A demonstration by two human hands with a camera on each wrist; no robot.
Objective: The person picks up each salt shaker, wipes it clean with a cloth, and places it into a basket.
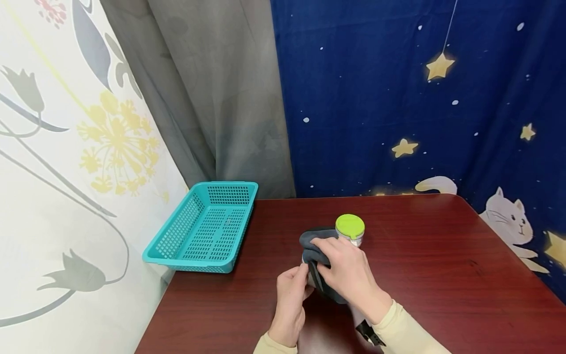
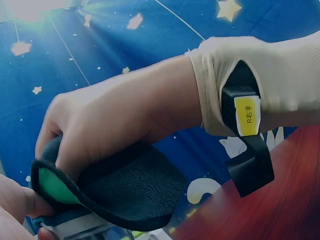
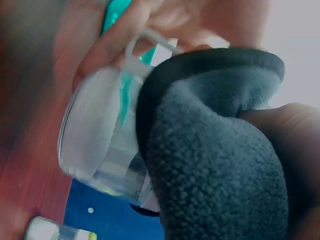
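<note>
A dark grey fleecy cloth (image 1: 319,238) with black edging is bunched in my right hand (image 1: 351,269), the fingers curled over its fold. In the left wrist view, a green patch (image 2: 57,186) shows on the cloth's inner side. My left hand (image 1: 289,297) holds a clear container (image 3: 92,125) beneath the cloth, fingers around its rim side. The container has a pale loop (image 3: 150,37), seen in the right wrist view; the cloth hides much of its body. Just beyond my right hand stands a jar with a lime-green lid (image 1: 350,226).
A turquoise perforated basket (image 1: 199,265) sits at the table's left back edge. The dark red table (image 1: 424,275) extends to the right. Behind it hang a grey curtain (image 1: 239,98) and a blue star-patterned curtain (image 1: 376,88).
</note>
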